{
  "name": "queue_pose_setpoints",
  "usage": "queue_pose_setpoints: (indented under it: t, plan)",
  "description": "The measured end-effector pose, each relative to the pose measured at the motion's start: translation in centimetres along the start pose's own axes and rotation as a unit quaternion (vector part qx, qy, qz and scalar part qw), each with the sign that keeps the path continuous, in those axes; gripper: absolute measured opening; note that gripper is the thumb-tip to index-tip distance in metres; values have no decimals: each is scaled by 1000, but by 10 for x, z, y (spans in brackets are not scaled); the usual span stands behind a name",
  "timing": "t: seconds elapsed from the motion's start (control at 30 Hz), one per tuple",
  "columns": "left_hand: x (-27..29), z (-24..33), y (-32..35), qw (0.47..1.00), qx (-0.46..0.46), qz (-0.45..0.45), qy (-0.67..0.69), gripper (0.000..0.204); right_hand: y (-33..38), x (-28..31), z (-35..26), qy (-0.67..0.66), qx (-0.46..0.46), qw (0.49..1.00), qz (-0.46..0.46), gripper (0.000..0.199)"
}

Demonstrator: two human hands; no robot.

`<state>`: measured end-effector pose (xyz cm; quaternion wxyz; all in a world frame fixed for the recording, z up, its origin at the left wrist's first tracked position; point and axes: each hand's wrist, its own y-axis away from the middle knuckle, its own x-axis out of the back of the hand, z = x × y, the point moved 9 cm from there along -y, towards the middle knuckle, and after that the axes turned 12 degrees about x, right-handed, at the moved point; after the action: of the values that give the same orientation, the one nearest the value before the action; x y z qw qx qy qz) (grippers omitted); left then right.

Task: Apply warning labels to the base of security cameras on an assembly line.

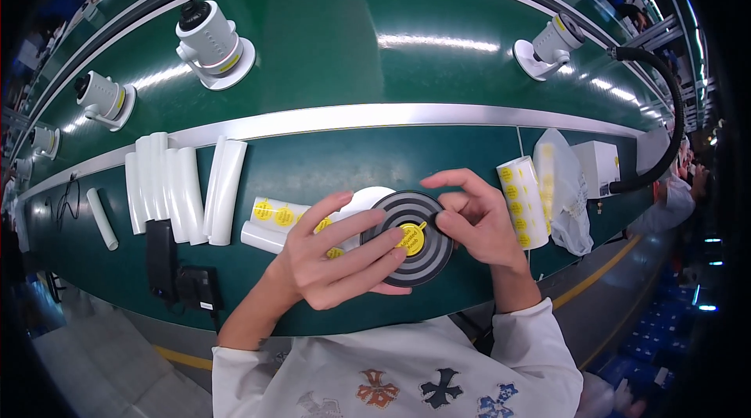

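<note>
Close in front of me is a device with a round end of black and grey rings [432, 263]. A round yellow label [414, 241] with a small tab sits at its centre. My left hand [332, 250] grips the device, with fingertips on the label and rings and the thumb at the lower rim. My right hand [477, 218] is at the right rim, thumb tip by the edge near the tab, index finger stretched out apart from it. Part of a white round base [374, 197] shows behind. A sheet of yellow round labels [280, 213] lies partly hidden beneath my left hand.
White rolls [176, 191] lie at the left, with black adapters [162, 257] nearer me. Right: a label roll [522, 203], a plastic bag [562, 191], a white box [598, 167] and a black hose [669, 97]. White devices [211, 42] stand on the far green surface [313, 50].
</note>
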<state>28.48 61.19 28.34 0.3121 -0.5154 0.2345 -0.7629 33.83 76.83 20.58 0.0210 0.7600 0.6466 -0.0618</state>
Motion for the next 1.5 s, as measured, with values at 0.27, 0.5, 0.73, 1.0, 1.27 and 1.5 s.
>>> queue_pose_setpoints:
  t: [0.27, 0.5, 0.73, 1.0, 1.27, 1.5]
  plan:
    - [-2, -10, 1, 994, 25, 12, 102, 45, -12, -20, 51, -26, 33, 991, -129, 101]
    - [-15, -72, 66, 812, 358, 82, 453, 98, -22, -29, -11, -246, 262, 932, -53, 108]
    - [-82, -26, 57, 367, 429, -38, 825, 117, -15, -46, -30, -271, 353, 895, 26, 125]
    - [-70, -39, 63, 489, 395, 36, 776, 122, -15, -45, -28, -299, 250, 917, 85, 132]
    - [1, -40, 67, 786, 231, -44, 571, 125, 22, -90, 0, -427, -41, 903, 6, 110]
    - [5, -23, 60, 809, 243, -293, 449, 102, 97, -86, 74, -336, -340, 869, -132, 83]
